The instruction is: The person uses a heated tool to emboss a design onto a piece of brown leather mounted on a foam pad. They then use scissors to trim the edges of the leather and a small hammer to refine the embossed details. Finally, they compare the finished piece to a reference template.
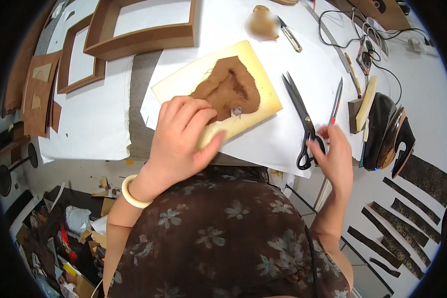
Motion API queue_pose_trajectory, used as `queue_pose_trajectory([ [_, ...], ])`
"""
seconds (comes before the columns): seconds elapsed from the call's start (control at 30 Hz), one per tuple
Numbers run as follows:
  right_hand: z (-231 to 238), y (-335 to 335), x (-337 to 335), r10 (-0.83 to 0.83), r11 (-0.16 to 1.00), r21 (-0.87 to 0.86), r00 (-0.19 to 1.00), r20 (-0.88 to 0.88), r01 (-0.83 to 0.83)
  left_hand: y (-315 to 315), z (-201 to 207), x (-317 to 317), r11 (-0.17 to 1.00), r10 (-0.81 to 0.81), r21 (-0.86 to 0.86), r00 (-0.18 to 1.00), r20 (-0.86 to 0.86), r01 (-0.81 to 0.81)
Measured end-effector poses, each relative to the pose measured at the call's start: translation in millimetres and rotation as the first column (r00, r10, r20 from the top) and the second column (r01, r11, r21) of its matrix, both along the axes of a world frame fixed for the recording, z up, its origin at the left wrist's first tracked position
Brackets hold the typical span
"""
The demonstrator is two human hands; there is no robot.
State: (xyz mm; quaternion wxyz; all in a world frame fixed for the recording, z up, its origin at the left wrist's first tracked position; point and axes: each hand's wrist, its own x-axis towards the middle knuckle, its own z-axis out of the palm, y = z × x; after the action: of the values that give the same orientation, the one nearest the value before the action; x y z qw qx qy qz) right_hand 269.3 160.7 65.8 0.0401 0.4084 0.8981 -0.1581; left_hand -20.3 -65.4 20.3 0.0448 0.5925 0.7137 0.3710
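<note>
A cream board (253, 69) lies tilted on white paper (283, 134) at the near edge of the table (432, 99), with a brown leather piece (228, 89) spread on its middle. The left hand (181, 139) lies over the board's near corner, fingers curled on top and thumb pressed along the near edge, holding it down; a pale bangle (131, 191) sits on that wrist. To the right, black scissors (303, 121) lie on the paper with blades pointing away, shut. The right hand (335, 156) is at their handles, fingers loosely spread and touching the loops, not closed around them. Just beyond the fingers lies a slim tool with a red tip (336, 99). Further right stand a small wooden block (362, 107) and a dark glossy shoe form (385, 131). Dark patterned strips (397, 233) lie in a row at the lower right. At the far side are a metal ruler (330, 35), small snips (289, 35), and tangled black cable (362, 35). Brown frames (139, 30) rest on the upper left, and scraps (59, 238) litter the floor below.
</note>
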Motion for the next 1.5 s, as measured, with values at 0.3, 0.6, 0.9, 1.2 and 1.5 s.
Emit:
queue_pose_trajectory([
  [0.3, -23, -38, 32, -0.167, 0.980, -0.121, 0.985, -0.052, 0.160, 54, 13, -60, 0.869, -0.494, 0.077, 0.865, 0.085, 0.489],
  [0.6, 25, -44, 82, -0.471, 0.799, -0.573, 0.782, -0.408, 0.182, 116, 22, -82, 0.473, -0.785, -0.272, 0.541, 0.300, 0.838],
  [0.9, 63, -80, 60, -0.167, 0.918, -0.394, 0.950, -0.265, 0.051, 139, 5, -85, 0.370, -0.829, -0.240, 0.435, 0.352, 0.898],
  [1.2, 71, -94, 38, -0.118, 0.951, -0.306, 0.960, -0.253, 0.036, 142, -13, -83, 0.402, -0.801, -0.235, 0.465, 0.378, 0.885],
  [1.5, 71, -101, 25, -0.150, 0.956, -0.285, 0.958, -0.245, 0.077, 141, -13, -82, 0.401, -0.797, -0.239, 0.465, 0.385, 0.884],
])
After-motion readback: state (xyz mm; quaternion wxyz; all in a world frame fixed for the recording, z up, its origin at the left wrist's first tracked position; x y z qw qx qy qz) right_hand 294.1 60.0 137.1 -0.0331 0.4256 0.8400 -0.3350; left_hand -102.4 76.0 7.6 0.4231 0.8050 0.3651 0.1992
